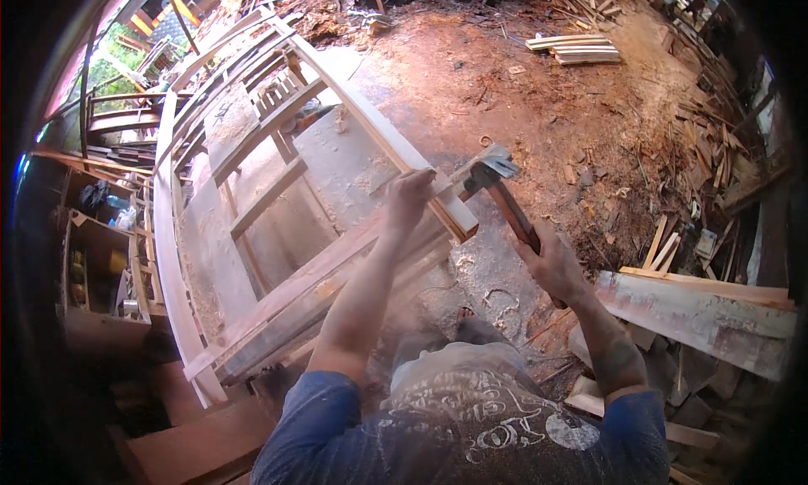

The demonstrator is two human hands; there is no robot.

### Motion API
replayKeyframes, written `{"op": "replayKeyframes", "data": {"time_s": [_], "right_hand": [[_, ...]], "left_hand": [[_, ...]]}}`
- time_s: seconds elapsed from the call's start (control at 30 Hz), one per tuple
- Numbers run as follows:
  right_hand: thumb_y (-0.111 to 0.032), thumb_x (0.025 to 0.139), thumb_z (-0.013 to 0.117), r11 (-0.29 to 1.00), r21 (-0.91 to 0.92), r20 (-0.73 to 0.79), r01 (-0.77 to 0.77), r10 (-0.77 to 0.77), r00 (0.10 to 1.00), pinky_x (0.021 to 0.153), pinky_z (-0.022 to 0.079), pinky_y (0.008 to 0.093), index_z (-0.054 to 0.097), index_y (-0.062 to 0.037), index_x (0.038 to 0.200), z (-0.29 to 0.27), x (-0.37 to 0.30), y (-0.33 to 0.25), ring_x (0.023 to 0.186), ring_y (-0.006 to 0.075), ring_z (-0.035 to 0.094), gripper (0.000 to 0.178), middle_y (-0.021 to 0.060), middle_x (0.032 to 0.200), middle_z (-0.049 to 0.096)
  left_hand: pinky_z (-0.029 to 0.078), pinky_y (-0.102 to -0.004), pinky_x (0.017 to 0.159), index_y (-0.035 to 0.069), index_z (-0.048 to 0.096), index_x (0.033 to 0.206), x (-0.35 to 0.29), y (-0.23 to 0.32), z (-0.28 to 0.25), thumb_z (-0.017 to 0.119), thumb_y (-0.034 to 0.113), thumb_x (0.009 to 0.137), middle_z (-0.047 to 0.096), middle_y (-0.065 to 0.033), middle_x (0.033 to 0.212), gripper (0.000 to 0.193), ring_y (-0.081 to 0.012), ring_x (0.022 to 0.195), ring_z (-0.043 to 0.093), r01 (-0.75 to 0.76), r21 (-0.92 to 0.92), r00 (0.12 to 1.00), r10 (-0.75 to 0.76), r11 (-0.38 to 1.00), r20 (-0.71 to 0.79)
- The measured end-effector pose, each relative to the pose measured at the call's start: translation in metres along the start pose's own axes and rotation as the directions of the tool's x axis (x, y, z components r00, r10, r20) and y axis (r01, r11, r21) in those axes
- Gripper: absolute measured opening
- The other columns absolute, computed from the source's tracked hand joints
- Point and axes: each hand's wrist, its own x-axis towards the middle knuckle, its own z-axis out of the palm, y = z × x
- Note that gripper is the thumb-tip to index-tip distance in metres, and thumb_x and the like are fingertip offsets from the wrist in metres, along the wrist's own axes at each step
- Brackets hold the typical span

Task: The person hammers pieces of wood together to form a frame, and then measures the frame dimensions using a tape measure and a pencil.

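Observation:
In my right hand (551, 265) is a hammer with a brown wooden handle (512, 212); the fingers are wrapped round its lower part. The dark, partly shiny metal head (486, 175) hangs just beyond the near end of a pale wooden beam (370, 123). My left hand (409, 201) is closed over that beam's edge close to its end, though its fingertips are partly hidden. The beam forms the right side of a large wooden frame with several crosspieces (269, 197), lying flat over a dusty work surface (337, 161).
Shavings (497, 304) lie on the floor by my feet. Stacked planks (581, 47) rest on the brown ground at the far right. Scrap wood and a wide weathered board (699, 317) lie to my right. A shelf box (105, 266) with bottles and bags stands at the left.

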Motion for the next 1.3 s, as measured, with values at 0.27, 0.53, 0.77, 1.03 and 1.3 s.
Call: {"op": "replayKeyframes", "data": {"time_s": [0.27, 0.53, 0.77, 1.03, 1.3], "right_hand": [[-0.017, 0.097, 0.061, 0.91, -0.063, -0.103, 0.411, -0.415, 0.904, 0.063, 0.047, 0.0455, 0.052, 0.0011, 0.099, -0.02, 0.026, -0.102, 0.072, 0.0341, 0.065, 0.021, 0.0224, 0.076, 0.061], [-0.027, 0.098, 0.057, 0.949, -0.245, 0.109, 0.198, -0.176, 0.978, 0.07, 0.05, 0.0493, 0.054, 0.003, 0.117, -0.006, 0.058, -0.072, 0.079, 0.0408, 0.068, 0.036, 0.0264, 0.081, 0.065], [-0.029, 0.098, 0.06, 0.972, -0.117, -0.128, 0.202, -0.217, 0.968, 0.065, 0.047, 0.0417, 0.058, 0.0001, 0.111, -0.035, 0.024, -0.103, 0.069, 0.0279, 0.062, 0.031, 0.0176, 0.077, 0.06], [-0.026, 0.098, 0.061, 0.945, -0.242, -0.003, 0.22, -0.228, 0.974, 0.064, 0.046, 0.0429, 0.057, -0.0012, 0.107, -0.012, 0.033, -0.084, 0.067, 0.0289, 0.061, 0.027, 0.0177, 0.075, 0.059], [-0.032, 0.098, 0.058, 0.903, -0.398, 0.094, 0.163, -0.137, 0.986, 0.072, 0.05, 0.0452, 0.057, 0.0004, 0.109, 0.011, 0.048, -0.066, 0.076, 0.0344, 0.065, 0.034, 0.0231, 0.084, 0.064]], "left_hand": [[0.056, -0.0414, 0.077, 0.004, 0.075, 0.102, -0.004, 0.008, -0.006, 0.065, 0.0, 0.084, 0.073, -0.0153, 0.099, 0.021, -0.0336, 0.087, 0.07, 0.063, 0.084, 0.998, -0.063, 0.994, -0.008], [0.055, -0.0416, 0.079, 0.004, 0.074, 0.102, -0.009, 0.002, -0.004, 0.067, 0.007, 0.088, 0.071, -0.0137, 0.097, 0.017, -0.0327, 0.088, 0.069, -0.036, 0.051, 0.999, 0.037, 0.998, -0.015], [0.054, -0.041, 0.082, 0.003, 0.078, 0.092, -0.034, -0.026, -0.079, 0.062, 0.045, 0.095, 0.07, -0.023, 0.092, 0.044, -0.0344, 0.092, 0.068, 0.248, 0.335, 0.968, -0.248, 0.909, -0.042], [0.054, -0.0481, 0.075, 0.002, 0.076, 0.075, -0.067, -0.012, -0.111, 0.043, 0.079, 0.086, 0.07, -0.0242, 0.076, 0.085, -0.04, 0.079, 0.071, 0.491, 0.609, 0.753, -0.655, 0.623, 0.063], [0.054, -0.0481, 0.073, 0.004, 0.075, 0.071, -0.069, -0.008, -0.104, 0.044, 0.081, 0.084, 0.068, -0.0229, 0.069, 0.085, -0.0393, 0.075, 0.071, 0.522, 0.53, 0.76, -0.646, 0.668, 0.065]]}}
